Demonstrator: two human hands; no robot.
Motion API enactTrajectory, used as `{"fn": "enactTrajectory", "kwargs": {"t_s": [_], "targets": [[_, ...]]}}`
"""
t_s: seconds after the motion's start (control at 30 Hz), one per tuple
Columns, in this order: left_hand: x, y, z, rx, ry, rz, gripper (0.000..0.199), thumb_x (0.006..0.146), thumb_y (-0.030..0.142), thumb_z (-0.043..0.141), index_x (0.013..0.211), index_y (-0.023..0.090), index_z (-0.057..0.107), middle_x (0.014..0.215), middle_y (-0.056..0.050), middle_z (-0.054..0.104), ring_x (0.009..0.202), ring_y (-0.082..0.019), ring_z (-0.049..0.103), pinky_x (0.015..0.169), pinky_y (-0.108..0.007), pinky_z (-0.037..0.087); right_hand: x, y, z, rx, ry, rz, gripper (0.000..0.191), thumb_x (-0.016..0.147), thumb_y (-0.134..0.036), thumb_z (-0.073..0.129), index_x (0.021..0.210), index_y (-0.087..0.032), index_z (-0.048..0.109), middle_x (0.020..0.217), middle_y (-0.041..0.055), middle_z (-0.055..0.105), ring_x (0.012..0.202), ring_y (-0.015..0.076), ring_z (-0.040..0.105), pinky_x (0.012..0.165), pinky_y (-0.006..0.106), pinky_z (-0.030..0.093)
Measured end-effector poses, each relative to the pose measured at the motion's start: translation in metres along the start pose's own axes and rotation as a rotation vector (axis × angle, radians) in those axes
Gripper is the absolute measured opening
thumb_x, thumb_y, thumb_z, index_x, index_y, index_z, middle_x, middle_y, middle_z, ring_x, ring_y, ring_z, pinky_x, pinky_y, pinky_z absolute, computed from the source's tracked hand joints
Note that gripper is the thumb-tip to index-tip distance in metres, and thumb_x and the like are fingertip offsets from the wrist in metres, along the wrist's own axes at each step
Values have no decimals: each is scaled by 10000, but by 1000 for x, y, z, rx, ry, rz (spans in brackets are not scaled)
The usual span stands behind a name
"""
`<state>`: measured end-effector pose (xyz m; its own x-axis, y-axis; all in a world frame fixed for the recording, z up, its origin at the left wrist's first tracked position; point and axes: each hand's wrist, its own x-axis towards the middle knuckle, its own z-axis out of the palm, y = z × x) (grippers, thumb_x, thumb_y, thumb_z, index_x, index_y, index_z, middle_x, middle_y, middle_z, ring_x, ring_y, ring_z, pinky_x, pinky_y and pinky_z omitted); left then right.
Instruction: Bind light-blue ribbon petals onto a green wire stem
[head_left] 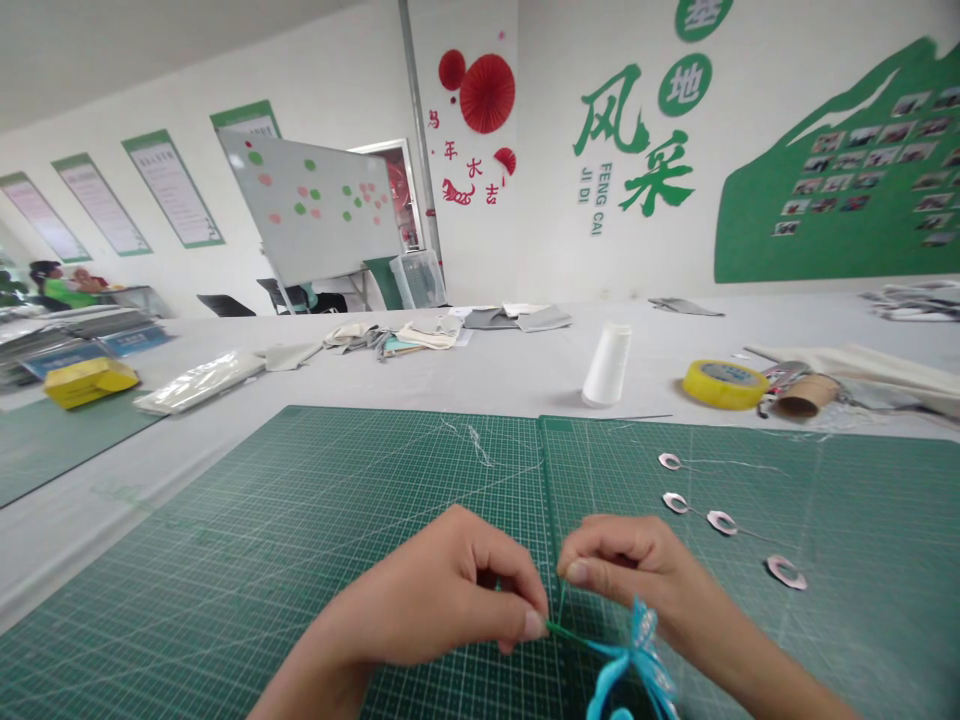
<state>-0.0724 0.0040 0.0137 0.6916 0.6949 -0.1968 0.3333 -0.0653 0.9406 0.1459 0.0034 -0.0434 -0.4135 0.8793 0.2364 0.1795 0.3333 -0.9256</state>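
Observation:
My left hand [469, 590] pinches the tip of a thin green stem [568, 632] between thumb and forefinger. From that stem hangs a blue ribbon bow [634, 655], partly cut off by the bottom edge. Just right of it, my right hand [622, 560] is closed in a pinch on a fine green thread [562, 603] that runs down to the stem. Both hands are over the green cutting mats [420, 480]. Several small pale rings [721, 522] with dark rims lie on the right mat, some with thread trailing from them.
A white thread cone [608, 365] stands behind the mats. Right of it lie a yellow tape roll [724, 384] and a cardboard tube [806, 396]. Fabric scraps [427, 332] lie farther back. At left are a yellow box [90, 381] and a plastic-wrapped pack [201, 382]. A person [64, 285] sits far left.

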Motion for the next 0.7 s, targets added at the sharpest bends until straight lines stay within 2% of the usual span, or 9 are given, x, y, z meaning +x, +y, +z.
{"fn": "enactTrajectory", "kwargs": {"t_s": [0.2, 0.4, 0.53, 0.7], "targets": [[-6, -1, 7, 461, 58, 44, 161, 746, 103, 567, 688, 194, 687, 582, 58, 534, 567, -96, 480, 579, -218, 339, 1, -2, -4, -59, -99, 41, 182, 853, -256, 614, 706, -184, 695, 633, -21, 606, 594, 122, 520, 553, 230, 401], [-2, -1, 13, 731, 187, 48, 180, 760, 110, 522, 607, 189, 571, 559, 62, 520, 562, -92, 473, 586, -228, 310, 0, -18, 1, -306, -52, 91, 214, 869, -257, 565, 682, -186, 642, 605, -24, 580, 573, 126, 514, 525, 234, 380], [3, -1, 15, 829, 286, 19, 204, 783, 134, 502, 585, 180, 520, 567, 50, 547, 563, -103, 473, 569, -246, 283, -9, -28, 7, -497, 23, -52, 217, 908, -221, 515, 738, -213, 649, 643, -23, 635, 586, 133, 577, 544, 248, 392], [8, -4, 16, 763, 438, -6, 223, 833, 163, 477, 631, 193, 566, 617, 28, 594, 594, -123, 500, 572, -257, 295, -19, -25, 17, -662, 141, -281, 257, 950, -164, 442, 796, -214, 642, 641, -21, 607, 556, 132, 569, 516, 258, 382]]}}
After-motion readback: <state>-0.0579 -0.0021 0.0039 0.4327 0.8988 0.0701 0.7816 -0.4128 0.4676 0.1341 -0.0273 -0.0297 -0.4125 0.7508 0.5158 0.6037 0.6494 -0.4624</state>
